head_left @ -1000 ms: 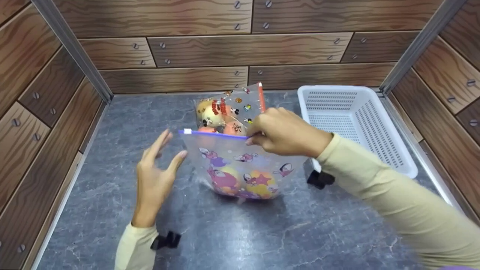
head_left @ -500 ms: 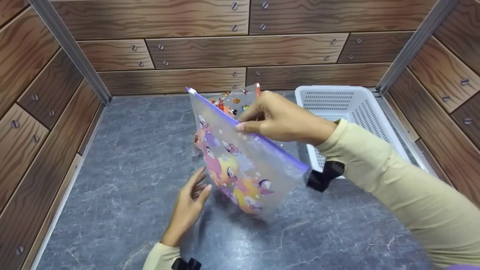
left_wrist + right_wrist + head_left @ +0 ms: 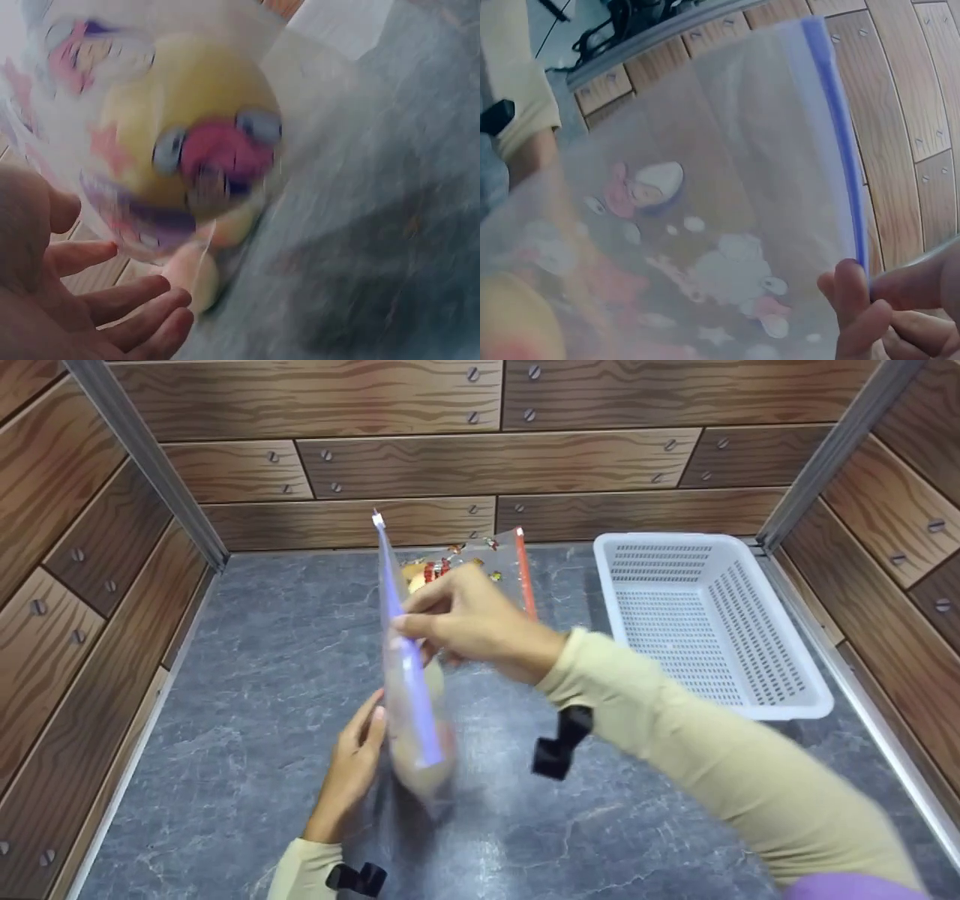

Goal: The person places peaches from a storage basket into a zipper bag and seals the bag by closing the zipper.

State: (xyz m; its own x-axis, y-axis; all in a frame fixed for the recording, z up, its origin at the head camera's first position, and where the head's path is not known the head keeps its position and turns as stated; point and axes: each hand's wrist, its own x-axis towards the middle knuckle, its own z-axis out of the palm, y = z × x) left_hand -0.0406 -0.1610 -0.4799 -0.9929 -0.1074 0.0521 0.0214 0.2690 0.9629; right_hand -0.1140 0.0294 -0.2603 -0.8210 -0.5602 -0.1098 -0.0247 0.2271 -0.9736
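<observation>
My right hand (image 3: pixel 469 619) pinches the purple top edge of a frosted zip bag (image 3: pixel 420 750) printed with pink and purple cartoon figures. Round yellowish fruit-like things show through its plastic; the left wrist view has one big yellow shape (image 3: pixel 202 90) low in the bag. Seen from the head, the bag hangs nearly edge-on, its white slider (image 3: pixel 378 520) at the far end. My left hand (image 3: pixel 352 754) is beside the bag's left side, fingers extended and not curled round it. In the right wrist view, thumb and fingers (image 3: pixel 851 292) grip the purple strip.
Behind my right hand lies another clear zip bag (image 3: pixel 525 577) with a red strip, cartoon prints and round fruit-like things inside, partly hidden. A white perforated plastic basket (image 3: pixel 814 682) stands at the right. Wood-patterned walls (image 3: pixel 397 465) enclose the grey marbled surface (image 3: pixel 247 675).
The purple-edged bag has turned from facing me to nearly edge-on and shifted left with my right hand. My left hand moved down and inward, up to the bag's left side.
</observation>
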